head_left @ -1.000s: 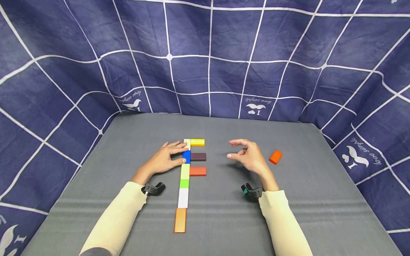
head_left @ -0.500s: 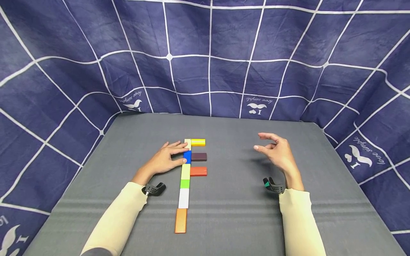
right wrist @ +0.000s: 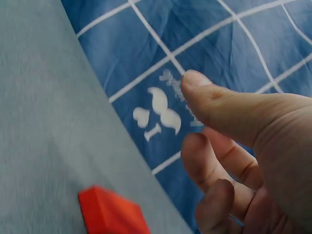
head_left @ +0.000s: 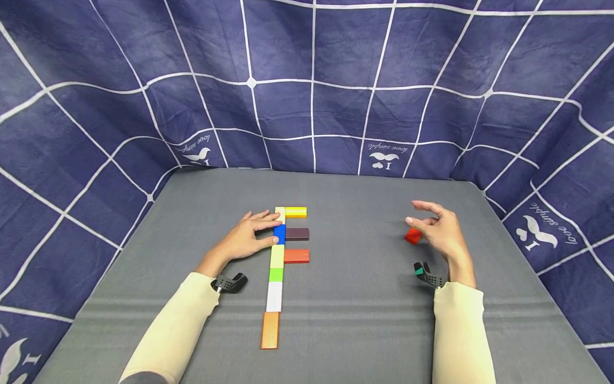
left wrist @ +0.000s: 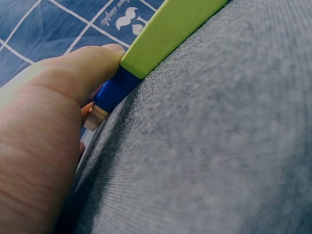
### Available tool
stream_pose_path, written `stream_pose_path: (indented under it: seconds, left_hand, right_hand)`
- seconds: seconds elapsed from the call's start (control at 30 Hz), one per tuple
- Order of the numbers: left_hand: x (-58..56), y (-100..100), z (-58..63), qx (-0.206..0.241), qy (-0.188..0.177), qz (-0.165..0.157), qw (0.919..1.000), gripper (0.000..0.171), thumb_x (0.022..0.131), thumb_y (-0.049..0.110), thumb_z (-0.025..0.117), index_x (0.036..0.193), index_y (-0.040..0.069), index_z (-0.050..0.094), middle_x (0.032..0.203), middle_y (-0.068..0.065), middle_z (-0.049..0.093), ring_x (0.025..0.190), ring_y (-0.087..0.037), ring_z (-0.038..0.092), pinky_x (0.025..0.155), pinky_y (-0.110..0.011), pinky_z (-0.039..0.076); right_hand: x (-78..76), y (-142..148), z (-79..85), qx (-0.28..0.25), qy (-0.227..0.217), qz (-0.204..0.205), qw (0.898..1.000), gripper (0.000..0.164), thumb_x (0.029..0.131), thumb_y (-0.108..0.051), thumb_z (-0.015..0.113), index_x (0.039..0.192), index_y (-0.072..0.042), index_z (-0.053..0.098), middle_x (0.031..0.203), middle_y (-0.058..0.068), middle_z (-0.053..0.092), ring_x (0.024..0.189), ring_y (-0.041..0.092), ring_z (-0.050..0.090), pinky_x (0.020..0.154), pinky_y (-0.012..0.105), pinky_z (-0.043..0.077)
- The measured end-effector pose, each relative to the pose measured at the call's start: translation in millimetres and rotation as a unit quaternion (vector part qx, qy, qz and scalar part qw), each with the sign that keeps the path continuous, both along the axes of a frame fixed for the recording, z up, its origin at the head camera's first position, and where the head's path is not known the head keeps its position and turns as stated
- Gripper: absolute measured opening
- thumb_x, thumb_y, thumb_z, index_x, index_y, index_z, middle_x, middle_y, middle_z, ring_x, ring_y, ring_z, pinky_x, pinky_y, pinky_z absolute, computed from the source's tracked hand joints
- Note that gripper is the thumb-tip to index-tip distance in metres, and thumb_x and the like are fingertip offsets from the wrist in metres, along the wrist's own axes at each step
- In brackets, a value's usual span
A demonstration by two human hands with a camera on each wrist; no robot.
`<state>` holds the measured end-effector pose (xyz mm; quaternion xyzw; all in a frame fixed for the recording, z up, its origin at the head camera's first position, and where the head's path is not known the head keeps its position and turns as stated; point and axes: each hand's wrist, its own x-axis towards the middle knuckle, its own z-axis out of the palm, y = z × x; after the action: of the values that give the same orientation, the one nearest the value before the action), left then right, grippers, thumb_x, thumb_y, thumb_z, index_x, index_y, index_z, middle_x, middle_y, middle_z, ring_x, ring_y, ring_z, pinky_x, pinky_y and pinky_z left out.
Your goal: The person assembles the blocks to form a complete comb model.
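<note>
A line of flat wooden blocks runs front to back in the head view. My left hand rests at its far part, fingers extended, with the fingertips on the cream block and the blue block. In the left wrist view, the thumb lies along the blue block beside the yellow-green block. Over at the right, my right hand hovers by a red-orange block, thumb and index finger apart with nothing between them. The hand partly covers that block in the head view; the right wrist view shows it below the fingers.
Branching right off the line are a yellow block, a dark brown block and a red block. Green, white and orange blocks continue it nearer. A blue gridded cloth hangs around the grey table.
My right hand has moved right, away from the block line, over to the loose red-orange block. The left hand and the laid blocks have stayed in place.
</note>
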<state>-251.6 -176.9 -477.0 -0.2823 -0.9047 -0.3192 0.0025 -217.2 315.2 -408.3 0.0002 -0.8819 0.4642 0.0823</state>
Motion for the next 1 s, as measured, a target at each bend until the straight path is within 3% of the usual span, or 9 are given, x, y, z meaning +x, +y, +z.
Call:
stream_pose_path:
  seconds: [0.3, 0.43, 0.53, 0.67, 0.8, 1.0]
  left_hand:
    - [1.7, -2, -1.7, 0.002, -0.002, 0.004, 1.0, 0.053, 0.091, 0.045, 0.072, 0.14, 0.03, 0.06, 0.153, 0.012, 0.049, 0.15, -0.026, 0.036, 0.123, -0.063, 0.007]
    - [1.8, -3, -3.3, 0.002, -0.003, 0.005, 1.0, 0.053, 0.091, 0.045, 0.073, 0.14, 0.03, 0.06, 0.153, 0.012, 0.049, 0.15, -0.026, 0.036, 0.123, -0.064, 0.007]
    - [1.5, -3, -4.0, 0.001, -0.006, 0.005, 1.0, 0.053, 0.091, 0.045, 0.073, 0.14, 0.03, 0.06, 0.153, 0.013, 0.049, 0.15, -0.025, 0.035, 0.123, -0.063, 0.007]
    - [0.1, -2, -3.4, 0.003, -0.007, 0.006, 1.0, 0.053, 0.091, 0.046, 0.072, 0.14, 0.031, 0.06, 0.153, 0.013, 0.049, 0.151, -0.024, 0.035, 0.124, -0.063, 0.006]
    - [-1.1, -1, -2.0, 0.004, -0.004, 0.006, 1.0, 0.053, 0.09, 0.046, 0.073, 0.14, 0.032, 0.061, 0.153, 0.013, 0.049, 0.15, -0.024, 0.035, 0.124, -0.063, 0.007]
    - [-1.2, -1, -1.6, 0.001, -0.002, 0.006, 1.0, 0.053, 0.09, 0.048, 0.072, 0.14, 0.032, 0.061, 0.153, 0.013, 0.049, 0.15, -0.024, 0.036, 0.123, -0.063, 0.008]
  right_hand:
    - [-1.1, 19, -23.0, -0.027, -0.044, -0.042, 0.998, 0.056, 0.089, -0.034, 0.077, 0.138, -0.011, 0.06, 0.106, -0.023, 0.063, 0.068, 0.001, 0.064, 0.061, 0.019, 0.044]
    - [-0.5, 26, -32.6, -0.04, -0.062, -0.046, 0.996, 0.063, 0.089, -0.036, 0.077, 0.141, -0.007, 0.056, 0.121, -0.001, 0.066, 0.07, -0.001, 0.064, 0.061, 0.019, 0.046]
    - [0.8, 30, -37.6, -0.048, -0.072, -0.04, 0.995, 0.066, 0.09, -0.035, 0.077, 0.144, -0.005, 0.053, 0.135, 0.01, 0.058, 0.073, -0.004, 0.065, 0.063, 0.018, 0.048]
    - [1.1, 34, -41.7, -0.06, -0.089, -0.032, 0.994, 0.072, 0.087, -0.029, 0.08, 0.146, -0.003, 0.049, 0.105, -0.005, 0.071, 0.07, -0.005, 0.064, 0.062, 0.019, 0.05]
    - [0.5, 35, -43.9, -0.067, -0.111, -0.024, 0.991, 0.078, 0.083, -0.023, 0.084, 0.148, -0.004, 0.046, 0.069, -0.018, 0.066, 0.064, -0.003, 0.059, 0.06, 0.018, 0.049]
    - [0.6, 36, -44.0, -0.048, -0.136, -0.01, 0.99, 0.086, 0.077, -0.022, 0.089, 0.15, -0.006, 0.045, 0.066, -0.014, 0.058, 0.059, 0.0, 0.051, 0.056, 0.022, 0.044]
